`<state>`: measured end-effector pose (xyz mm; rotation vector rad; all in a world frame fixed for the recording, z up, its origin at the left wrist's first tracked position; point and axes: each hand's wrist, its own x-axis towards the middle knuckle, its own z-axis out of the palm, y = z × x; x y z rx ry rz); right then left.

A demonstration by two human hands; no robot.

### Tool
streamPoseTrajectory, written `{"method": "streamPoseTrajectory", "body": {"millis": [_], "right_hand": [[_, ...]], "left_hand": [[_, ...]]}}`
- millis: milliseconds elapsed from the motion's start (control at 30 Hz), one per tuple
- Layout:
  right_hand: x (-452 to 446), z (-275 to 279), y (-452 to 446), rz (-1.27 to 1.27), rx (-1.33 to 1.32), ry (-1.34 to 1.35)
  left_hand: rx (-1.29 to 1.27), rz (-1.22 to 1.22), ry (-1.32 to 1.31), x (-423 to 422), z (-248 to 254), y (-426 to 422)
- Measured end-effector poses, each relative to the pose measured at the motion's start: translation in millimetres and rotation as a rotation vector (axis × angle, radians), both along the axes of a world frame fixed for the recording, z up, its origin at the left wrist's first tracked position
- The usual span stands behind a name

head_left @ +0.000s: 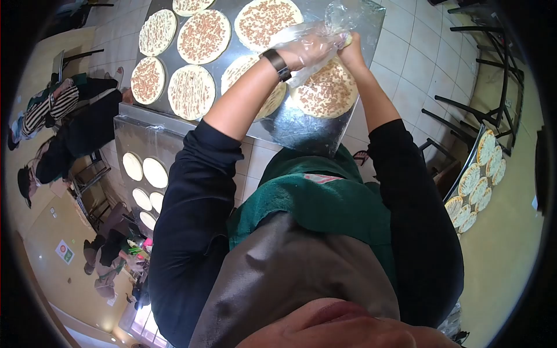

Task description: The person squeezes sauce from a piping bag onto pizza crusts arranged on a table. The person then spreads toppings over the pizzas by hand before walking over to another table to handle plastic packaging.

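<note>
Clear crumpled plastic (339, 20) is bunched up between my two hands over the metal table. My left hand (307, 51), with a dark watch on its wrist, lies in or under the plastic, its fingers closed on it. Beside it my right hand (351, 52) is closed against the same plastic, where a small pale part shows. Just below the hands sits a round flat base (325, 93) sprinkled with brown bits. Another topped round (268, 23) lies up and to the left, and my left forearm partly covers a third (272, 104).
More topped rounds (203, 36) cover the metal table (278, 127). Plain rounds (155, 173) lie on a lower metal surface at left. A tray of topped rounds (470, 180) and black metal frames (493, 87) stand at right. Several people (81, 122) are at far left.
</note>
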<state>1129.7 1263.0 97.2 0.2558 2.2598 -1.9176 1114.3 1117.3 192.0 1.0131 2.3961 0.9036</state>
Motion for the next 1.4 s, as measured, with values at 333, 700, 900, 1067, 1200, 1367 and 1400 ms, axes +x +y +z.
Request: {"method": "streamPoseTrajectory", "body": {"millis": [333, 700, 900, 1067, 1200, 1367, 1400], "right_hand": [[17.0, -74.5, -21.9, 0.098, 0.052, 0.125], [50.7, 21.3, -63.7, 0.380, 0.384, -0.249], [5.1, -19.0, 17.3, 0.046, -0.093, 0.183], [52.0, -15.9, -54.1, 0.363, 0.535, -0.024], [40.9, 11.6, -37.7, 0.247, 0.468, -0.287], [15.1, -24.6, 18.3, -0.059, -0.286, 0.134], [34.4, -8.6, 4.4, 0.014, -0.031, 0.205]], "left_hand": [[0.026, 0.000, -0.170, 9.7, 8.8, -17.8], [0.121, -0.090, -0.230, 22.8, -8.0, -43.3], [-0.110, -0.071, -0.067, 16.7, 24.8, 5.5], [0.318, -0.193, -0.224, 25.1, 4.0, -33.5], [-0.079, -0.153, -0.168, 20.8, 13.8, -22.8], [-0.037, -0.118, -0.210, 16.9, 18.2, 8.1], [0.144, -0.111, 0.032, 30.4, 17.7, -2.8]]}}
